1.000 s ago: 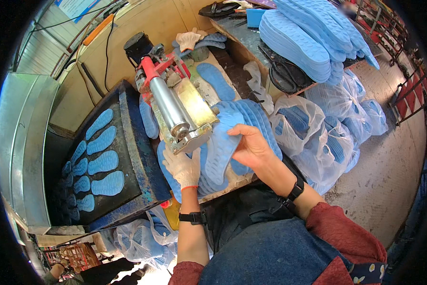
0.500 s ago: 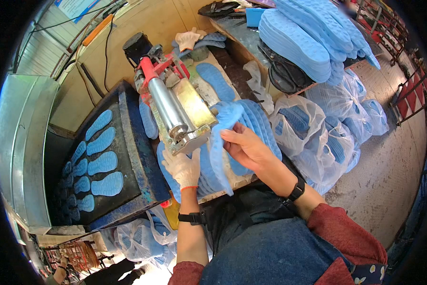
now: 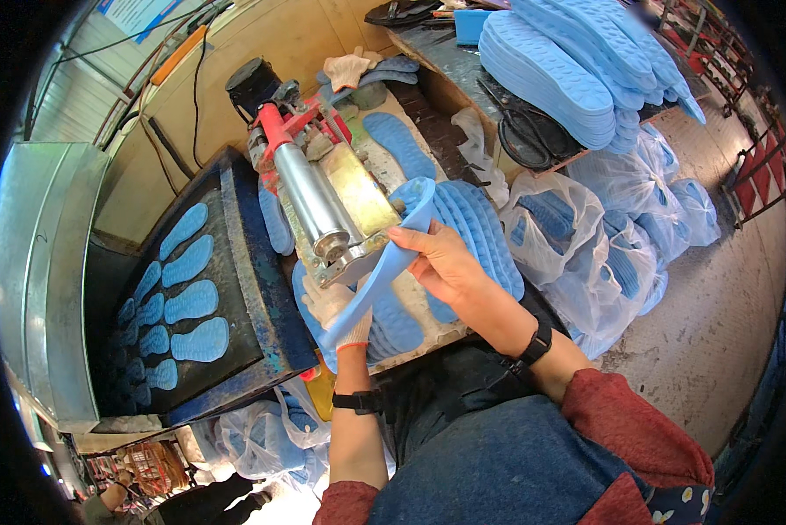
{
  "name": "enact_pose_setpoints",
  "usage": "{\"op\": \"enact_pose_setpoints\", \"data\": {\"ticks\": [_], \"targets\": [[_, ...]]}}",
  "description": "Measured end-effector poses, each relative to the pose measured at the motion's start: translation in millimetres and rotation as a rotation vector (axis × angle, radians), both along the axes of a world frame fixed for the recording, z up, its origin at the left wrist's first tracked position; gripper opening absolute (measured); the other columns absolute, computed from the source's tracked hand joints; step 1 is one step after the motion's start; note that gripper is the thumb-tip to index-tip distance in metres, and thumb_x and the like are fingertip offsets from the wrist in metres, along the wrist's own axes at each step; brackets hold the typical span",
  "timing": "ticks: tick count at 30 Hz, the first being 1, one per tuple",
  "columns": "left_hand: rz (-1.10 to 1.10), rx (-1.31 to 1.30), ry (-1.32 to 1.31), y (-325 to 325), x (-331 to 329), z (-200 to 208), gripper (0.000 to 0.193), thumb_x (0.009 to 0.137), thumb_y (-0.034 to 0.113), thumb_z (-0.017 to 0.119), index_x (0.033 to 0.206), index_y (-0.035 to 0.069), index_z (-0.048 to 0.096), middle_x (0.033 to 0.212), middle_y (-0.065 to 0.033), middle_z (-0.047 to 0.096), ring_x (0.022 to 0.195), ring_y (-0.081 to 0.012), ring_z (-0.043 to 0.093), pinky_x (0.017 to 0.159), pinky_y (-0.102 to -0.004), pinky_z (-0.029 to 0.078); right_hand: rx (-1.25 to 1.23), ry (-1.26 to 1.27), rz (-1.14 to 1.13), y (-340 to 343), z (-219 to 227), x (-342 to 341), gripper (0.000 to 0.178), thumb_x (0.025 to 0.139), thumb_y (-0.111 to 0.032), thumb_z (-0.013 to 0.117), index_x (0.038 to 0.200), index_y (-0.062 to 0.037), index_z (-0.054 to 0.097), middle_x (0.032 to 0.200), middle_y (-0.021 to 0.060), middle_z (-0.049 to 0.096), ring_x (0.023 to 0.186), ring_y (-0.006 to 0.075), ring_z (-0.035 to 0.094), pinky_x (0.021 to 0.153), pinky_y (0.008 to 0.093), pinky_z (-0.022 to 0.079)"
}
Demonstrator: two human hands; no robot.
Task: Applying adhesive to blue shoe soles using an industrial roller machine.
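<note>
My right hand (image 3: pixel 445 262) is bare and closed, pinching a blue insole (image 3: pixel 377 282) by its edge between thumb and fingers. The insole curves up to the right of a metal roller (image 3: pixel 310 199) on a red-framed machine (image 3: pixel 277 131), and its lower end crosses in front of my left hand (image 3: pixel 327 304). That hand wears a white glove and sits beneath the machine's front end; its fingers are mostly hidden. Stacked blue insoles (image 3: pixel 480 232) lie right of the machine, with more (image 3: pixel 395 325) under my hands and a single insole (image 3: pixel 398 144) beyond.
At left, a dark conveyor (image 3: pixel 235 363) carries rows of blue insoles beside a metal hood (image 3: pixel 47 280). Large scissors (image 3: pixel 529 140) and an insole pile (image 3: pixel 546 83) lie on the far-right table. Plastic bags of insoles (image 3: pixel 585 262) stand at right. Another person's legs (image 3: pixel 205 503) show at lower left.
The held insole has turned, its lower end swinging left across my gloved left hand. My right hand has shifted slightly and still pinches it.
</note>
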State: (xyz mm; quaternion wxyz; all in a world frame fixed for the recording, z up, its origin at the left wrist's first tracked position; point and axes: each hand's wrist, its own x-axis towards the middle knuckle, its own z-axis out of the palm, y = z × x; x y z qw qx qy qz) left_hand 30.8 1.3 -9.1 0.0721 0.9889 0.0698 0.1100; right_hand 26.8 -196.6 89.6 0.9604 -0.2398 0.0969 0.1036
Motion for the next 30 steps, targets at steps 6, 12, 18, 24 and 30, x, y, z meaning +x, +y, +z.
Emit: {"op": "enact_pose_setpoints", "data": {"ticks": [6, 12, 18, 24, 30], "targets": [[-0.048, -0.052, -0.073, 3, 4, 1, 0.08, 0.071, 0.041, 0.078, 0.133, 0.0, 0.049, 0.14, -0.0197, 0.044, 0.123, -0.0403, 0.041, 0.095, -0.0561, 0.036, 0.077, -0.005, 0.106, -7, -9, 2, 0.031, 0.081, -0.003, 0.075, 0.107, -0.001, 0.057, 0.095, 0.0084, 0.066, 0.086, 0.0184, 0.065, 0.085, 0.0315, 0.051], [-0.034, -0.115, -0.019, -1, 1, 10, 0.092, 0.07, 0.046, 0.078, 0.139, -0.002, 0.04, 0.142, -0.0208, 0.041, 0.125, -0.0424, 0.04, 0.099, -0.0568, 0.034, 0.154, -0.027, 0.198, -16, -18, -5, 0.022, 0.083, -0.007, 0.074, 0.102, -0.0034, 0.062, 0.09, 0.0044, 0.068, 0.086, 0.0166, 0.066, 0.083, 0.0329, 0.053], [-0.042, -0.042, -0.089, -4, 0, 12, 0.089, 0.07, 0.047, 0.078, 0.135, -0.003, 0.043, 0.137, -0.0209, 0.043, 0.119, -0.0407, 0.043, 0.096, -0.0545, 0.036, -0.026, 0.064, 0.179, -49, -35, -17, 0.037, 0.083, -0.009, 0.075, 0.114, -0.004, 0.055, 0.099, 0.0049, 0.066, 0.091, 0.0177, 0.065, 0.086, 0.0351, 0.053], [-0.097, 0.015, -0.222, -8, -4, 19, 0.08, 0.07, 0.044, 0.078, 0.13, -0.001, 0.049, 0.134, -0.0195, 0.044, 0.118, -0.037, 0.042, 0.096, -0.0515, 0.035, -0.559, -0.108, 0.101, -70, -66, -4, 0.058, 0.081, -0.016, 0.078, 0.128, 0.0004, 0.047, 0.099, 0.0036, 0.064, 0.087, 0.0126, 0.059, 0.077, 0.0278, 0.048], [-0.076, -0.005, -0.193, -11, -6, 26, 0.076, 0.072, 0.043, 0.077, 0.13, 0.001, 0.051, 0.135, -0.019, 0.044, 0.117, -0.036, 0.043, 0.096, -0.0502, 0.036, -0.747, -0.083, 0.201, -78, -74, -1, 0.051, 0.083, -0.012, 0.072, 0.127, 0.0007, 0.051, 0.097, 0.002, 0.064, 0.076, 0.0082, 0.052, 0.067, 0.0217, 0.041]]}}
